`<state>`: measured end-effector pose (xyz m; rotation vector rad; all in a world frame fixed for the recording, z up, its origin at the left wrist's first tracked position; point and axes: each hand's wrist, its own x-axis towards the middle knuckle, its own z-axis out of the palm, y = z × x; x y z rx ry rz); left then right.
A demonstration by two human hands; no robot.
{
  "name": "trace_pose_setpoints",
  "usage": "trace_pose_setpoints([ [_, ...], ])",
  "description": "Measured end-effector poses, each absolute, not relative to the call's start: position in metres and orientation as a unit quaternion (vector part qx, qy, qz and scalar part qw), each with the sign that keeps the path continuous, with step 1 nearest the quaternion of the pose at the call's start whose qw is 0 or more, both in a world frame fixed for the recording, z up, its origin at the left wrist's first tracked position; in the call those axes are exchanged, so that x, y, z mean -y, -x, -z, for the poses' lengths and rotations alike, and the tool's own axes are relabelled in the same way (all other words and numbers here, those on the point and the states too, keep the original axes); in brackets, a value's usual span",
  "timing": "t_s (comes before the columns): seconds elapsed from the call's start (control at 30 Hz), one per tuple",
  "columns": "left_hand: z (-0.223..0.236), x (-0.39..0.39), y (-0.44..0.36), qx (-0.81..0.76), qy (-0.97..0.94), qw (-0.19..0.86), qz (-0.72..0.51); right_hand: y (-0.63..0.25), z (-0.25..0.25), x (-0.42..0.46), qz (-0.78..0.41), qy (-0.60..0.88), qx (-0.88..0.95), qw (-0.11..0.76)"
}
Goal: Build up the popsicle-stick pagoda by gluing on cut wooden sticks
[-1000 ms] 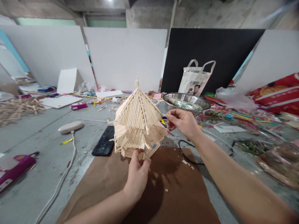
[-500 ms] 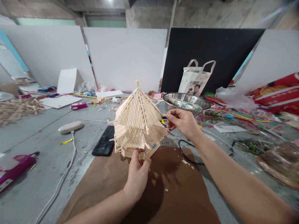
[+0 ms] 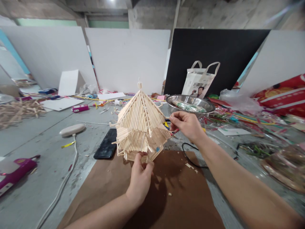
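Steel bowl (image 3: 209, 108) with clear-wrapped items (image 3: 188, 106).

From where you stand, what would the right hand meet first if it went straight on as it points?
The right hand, pointing leftward, would probably meet the stick model first, though the depth between them is unclear.

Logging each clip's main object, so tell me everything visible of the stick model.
The stick model is built of pale, wood-like sticks laid side by side. Its pointed roof ends in a small spike, with flared lower eaves beneath and a blue spot low on one side. It is roughly upright, above the brown sheet's far edge. The left hand's fingers grip its base; right-hand contact is unclear.
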<state>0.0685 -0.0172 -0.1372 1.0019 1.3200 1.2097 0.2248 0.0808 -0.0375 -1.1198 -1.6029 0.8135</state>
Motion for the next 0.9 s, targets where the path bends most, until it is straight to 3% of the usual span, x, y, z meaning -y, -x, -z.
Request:
trace_pose_setpoints([
  [0.9, 0.1377, 0.0175, -0.0681, -0.549, -0.419, 0.518, -0.504, -0.2264, 0.0397, -0.0815, -0.344, 0.454, 0.642, 0.513],
])
